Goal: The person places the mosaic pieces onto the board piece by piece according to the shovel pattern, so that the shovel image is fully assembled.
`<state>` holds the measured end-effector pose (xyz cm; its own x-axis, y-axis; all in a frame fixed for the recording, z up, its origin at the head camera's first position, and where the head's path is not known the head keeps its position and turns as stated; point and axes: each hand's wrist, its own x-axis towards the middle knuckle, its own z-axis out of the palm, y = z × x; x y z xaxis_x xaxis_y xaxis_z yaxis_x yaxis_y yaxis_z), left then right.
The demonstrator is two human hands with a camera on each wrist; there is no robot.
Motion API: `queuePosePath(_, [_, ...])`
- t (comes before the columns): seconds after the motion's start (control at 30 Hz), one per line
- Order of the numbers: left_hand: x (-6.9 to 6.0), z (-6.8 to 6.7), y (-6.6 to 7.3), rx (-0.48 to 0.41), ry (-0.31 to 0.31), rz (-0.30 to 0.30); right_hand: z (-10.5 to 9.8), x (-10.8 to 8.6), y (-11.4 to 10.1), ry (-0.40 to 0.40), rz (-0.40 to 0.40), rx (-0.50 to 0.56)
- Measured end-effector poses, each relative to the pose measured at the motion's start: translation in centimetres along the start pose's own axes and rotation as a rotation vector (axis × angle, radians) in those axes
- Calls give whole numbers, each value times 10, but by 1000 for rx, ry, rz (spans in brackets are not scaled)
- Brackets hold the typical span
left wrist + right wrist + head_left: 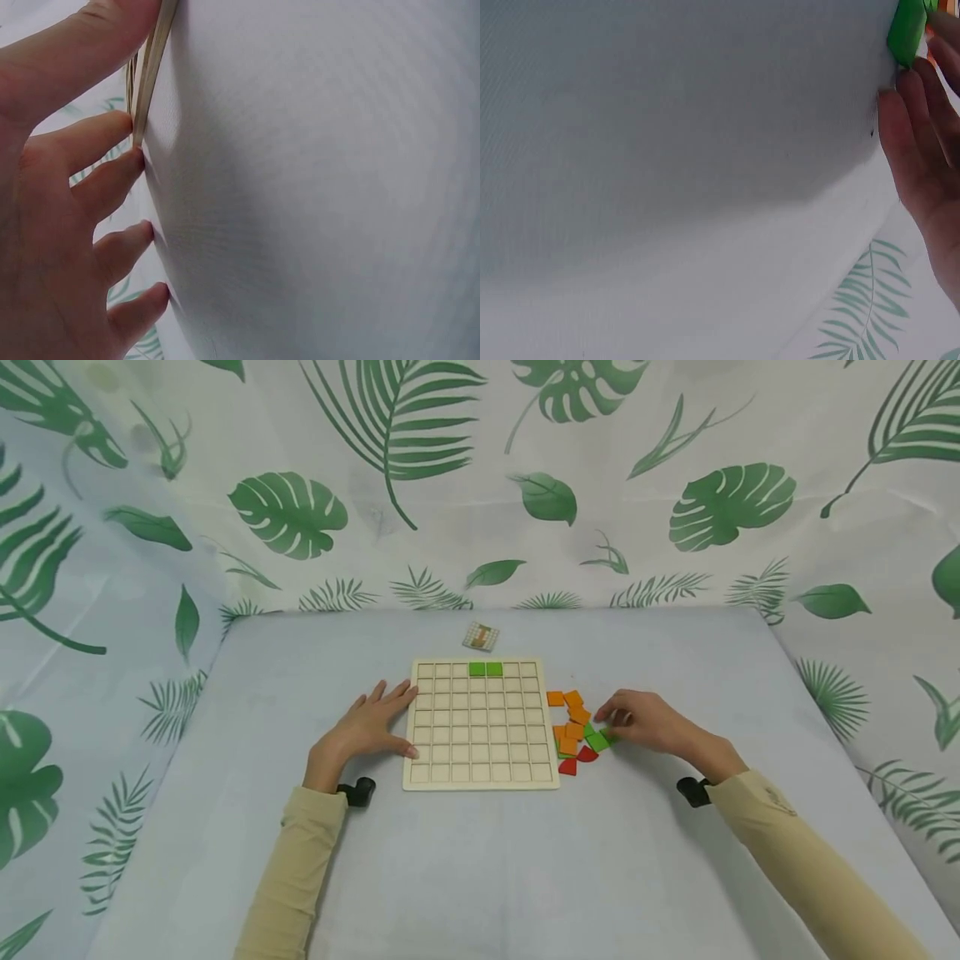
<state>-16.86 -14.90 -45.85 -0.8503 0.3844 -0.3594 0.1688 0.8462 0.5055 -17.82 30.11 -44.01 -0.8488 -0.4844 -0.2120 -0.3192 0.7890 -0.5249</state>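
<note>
Tan sleeves (288,868) extend from the near side of the table (465,877), one at left and one at right. Black wrist-mounted units (362,792) sit just beyond the cuffs. Ahead of them, two red curved-edge pieces (588,754) lie beside the near right corner of a cream grid board (480,718) of seven columns by seven rows, flat at mid-table. Left hand (363,727): fingers and thumb spread wide, tips touching the board's left edge. Right hand (648,722): fingers bent, set narrow, tips at the loose green tiles (597,742) to the right of the board; whether a tile is pinched cannot be told. Orange square tiles (573,732) form a loose, partly overlapping pile between these and the board's right edge. Two green squares (486,669) occupy adjacent cells of the far row, fourth and fifth from left. Beyond the far edge lies a small printed card (481,636). Leaf-printed white fabric (442,543) stands behind the table.
</note>
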Motion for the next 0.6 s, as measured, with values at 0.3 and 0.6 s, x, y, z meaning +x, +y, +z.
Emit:
queuePosePath(0.3, [-3,-2,-6,6,19,-5,3,0,0,-35,-25,-8])
queuePosePath(0.6, [1,-4,-4,-3,18,3,-1,5,4,-19,1,2])
